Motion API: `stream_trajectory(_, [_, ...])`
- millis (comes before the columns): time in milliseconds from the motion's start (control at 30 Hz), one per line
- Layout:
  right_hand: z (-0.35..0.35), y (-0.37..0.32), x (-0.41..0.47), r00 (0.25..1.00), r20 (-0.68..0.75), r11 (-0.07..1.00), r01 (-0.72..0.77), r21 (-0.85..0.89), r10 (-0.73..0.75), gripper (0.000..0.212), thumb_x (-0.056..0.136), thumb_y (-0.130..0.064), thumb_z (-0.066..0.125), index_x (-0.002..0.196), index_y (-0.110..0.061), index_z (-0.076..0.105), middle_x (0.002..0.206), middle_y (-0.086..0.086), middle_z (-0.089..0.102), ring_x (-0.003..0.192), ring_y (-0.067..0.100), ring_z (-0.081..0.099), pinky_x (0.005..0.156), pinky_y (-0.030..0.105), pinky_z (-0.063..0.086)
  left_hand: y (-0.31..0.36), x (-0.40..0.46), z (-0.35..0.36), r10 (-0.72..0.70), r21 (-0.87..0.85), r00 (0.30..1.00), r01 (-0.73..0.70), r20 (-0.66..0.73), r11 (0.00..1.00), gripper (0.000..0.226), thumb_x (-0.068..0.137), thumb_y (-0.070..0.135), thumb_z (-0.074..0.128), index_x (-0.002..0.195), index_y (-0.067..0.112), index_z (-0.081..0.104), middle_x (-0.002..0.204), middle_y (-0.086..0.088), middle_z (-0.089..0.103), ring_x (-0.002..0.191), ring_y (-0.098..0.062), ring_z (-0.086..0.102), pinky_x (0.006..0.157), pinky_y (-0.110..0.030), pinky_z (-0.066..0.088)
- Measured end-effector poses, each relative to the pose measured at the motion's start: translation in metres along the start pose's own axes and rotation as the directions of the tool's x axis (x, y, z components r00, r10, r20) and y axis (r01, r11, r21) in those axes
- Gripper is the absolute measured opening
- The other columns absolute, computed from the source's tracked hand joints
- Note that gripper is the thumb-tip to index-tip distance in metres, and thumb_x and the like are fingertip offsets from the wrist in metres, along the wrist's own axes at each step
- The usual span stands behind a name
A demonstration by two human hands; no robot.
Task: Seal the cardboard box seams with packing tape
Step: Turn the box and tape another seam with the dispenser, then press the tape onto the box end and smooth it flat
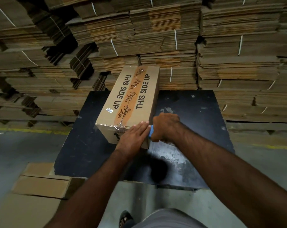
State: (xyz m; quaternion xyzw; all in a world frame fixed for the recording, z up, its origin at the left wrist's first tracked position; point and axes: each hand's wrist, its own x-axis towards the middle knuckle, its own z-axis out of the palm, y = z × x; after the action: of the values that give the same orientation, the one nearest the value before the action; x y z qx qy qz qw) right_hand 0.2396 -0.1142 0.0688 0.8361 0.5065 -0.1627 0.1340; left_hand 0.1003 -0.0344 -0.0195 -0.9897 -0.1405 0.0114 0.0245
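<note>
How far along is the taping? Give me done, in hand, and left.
Done: printed tape runs along the top seam of the box.
In hand: clear tape crosses the near top edge; the left hand presses flat there, the right hand grips a blue dispenser at the near right corner.
Left: cutting the strip. The other seams are hidden, so I cannot tell.

worktop: black, scuffed, pale smears
far wall: stacks of flat cardboard, tied w/ white straps
floor: grey concrete, yellow line
near left: flattened cartons on floor
</note>
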Motion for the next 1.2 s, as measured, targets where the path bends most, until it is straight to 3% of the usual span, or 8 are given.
stream_trajectory(233, [-0.015, -0.009, 0.006, 0.991, 0.133, 0.994, -0.016, -0.106, 0.030, 0.056, 0.072, -0.044, 0.073, 0.117, -0.015, 0.056, 0.111, 0.006, 0.063, 0.097, 0.023, 0.060, 0.069, 0.038, 0.044, 0.007, -0.002, -0.008, 0.004, -0.011, 0.999, -0.003, 0.041, 1.000, 0.092, 0.088, 0.012, 0.065, 0.159, 0.024, 0.007, 0.168, -0.002, 0.006, 0.154, -0.019, 0.005, 0.125, -0.041, 0.011])
stream_trajectory(333, [-0.017, -0.007, 0.009, 0.984, 0.172, 0.996, -0.022, -0.089, 0.037, 0.061, 0.069, -0.046, 0.073, 0.119, -0.014, 0.058, 0.106, 0.005, 0.065, 0.094, 0.023, 0.062, 0.078, 0.038, 0.050, 0.009, 0.001, -0.010, 0.017, 0.022, 0.998, -0.018, 0.055, 1.000, 0.096, 0.087, 0.012, 0.068, 0.160, 0.023, 0.006, 0.168, -0.002, 0.005, 0.154, -0.020, 0.006, 0.125, -0.038, 0.008])
stream_trajectory(500, [0.041, 0.022, -0.013, 0.980, 0.189, 0.962, -0.013, -0.272, 0.067, 0.060, 0.077, -0.043, 0.075, 0.131, -0.019, 0.060, 0.135, 0.006, 0.057, 0.124, 0.028, 0.056, 0.097, 0.043, 0.051, -0.002, -0.011, -0.011, -0.045, 0.090, 0.996, 0.038, 0.077, 0.995, 0.098, 0.089, 0.011, 0.066, 0.159, 0.019, -0.001, 0.167, -0.002, -0.006, 0.154, -0.020, 0.000, 0.114, -0.033, -0.001])
stream_trajectory(567, [0.088, 0.048, -0.019, 0.961, 0.230, 0.981, -0.122, -0.153, 0.155, 0.064, 0.074, -0.049, 0.074, 0.129, -0.019, 0.063, 0.137, 0.004, 0.059, 0.122, 0.026, 0.060, 0.096, 0.040, 0.052, -0.007, -0.013, -0.008, -0.070, 0.069, 0.996, 0.065, 0.062, 0.995, 0.098, 0.090, 0.009, 0.065, 0.159, 0.020, -0.004, 0.167, -0.001, -0.009, 0.154, -0.020, -0.002, 0.116, -0.034, -0.001])
stream_trajectory(767, [0.161, 0.089, -0.038, 0.944, 0.018, 0.904, -0.320, 0.284, 0.328, 0.076, 0.074, -0.073, 0.063, 0.129, -0.021, 0.050, 0.123, 0.007, 0.064, 0.110, 0.028, 0.064, 0.084, 0.037, 0.050, -0.002, -0.008, -0.006, -0.100, 0.017, 0.995, 0.100, 0.015, 0.995, 0.094, 0.088, 0.003, 0.063, 0.160, 0.018, 0.005, 0.168, -0.002, -0.001, 0.154, -0.021, 0.001, 0.114, -0.033, -0.002])
stream_trajectory(867, [0.191, 0.090, -0.039, 0.903, -0.062, 0.856, -0.378, 0.353, 0.425, 0.070, 0.084, -0.062, 0.062, 0.133, -0.017, 0.041, 0.121, 0.010, 0.061, 0.107, 0.031, 0.064, 0.082, 0.038, 0.050, 0.004, -0.001, -0.001, -0.100, -0.015, 0.995, 0.100, 0.004, 0.995, 0.100, 0.085, 0.011, 0.071, 0.160, 0.015, 0.005, 0.167, -0.005, -0.002, 0.154, -0.023, 0.001, 0.118, -0.035, 0.000])
stream_trajectory(1000, [0.224, 0.083, -0.031, 0.880, -0.104, 0.855, -0.414, 0.312, 0.464, 0.059, 0.099, -0.034, 0.052, 0.148, -0.010, 0.030, 0.134, 0.014, 0.056, 0.118, 0.029, 0.057, 0.094, 0.040, 0.046, 0.008, 0.005, 0.005, -0.110, -0.041, 0.993, 0.111, 0.039, 0.993, 0.106, 0.081, 0.015, 0.075, 0.159, 0.012, 0.004, 0.167, -0.009, -0.003, 0.154, -0.026, 0.000, 0.124, -0.041, 0.010])
stream_trajectory(1200, [0.240, 0.059, -0.023, 0.880, -0.002, 0.849, -0.457, 0.264, 0.475, 0.063, 0.103, -0.007, 0.031, 0.156, 0.002, -0.003, 0.152, 0.028, 0.033, 0.133, 0.034, 0.044, 0.097, 0.044, 0.045, -0.001, 0.004, 0.006, -0.100, -0.046, 0.994, 0.102, 0.047, 0.994, 0.113, 0.076, 0.015, 0.081, 0.159, 0.012, 0.005, 0.167, -0.009, -0.003, 0.154, -0.026, 0.002, 0.123, -0.040, 0.010])
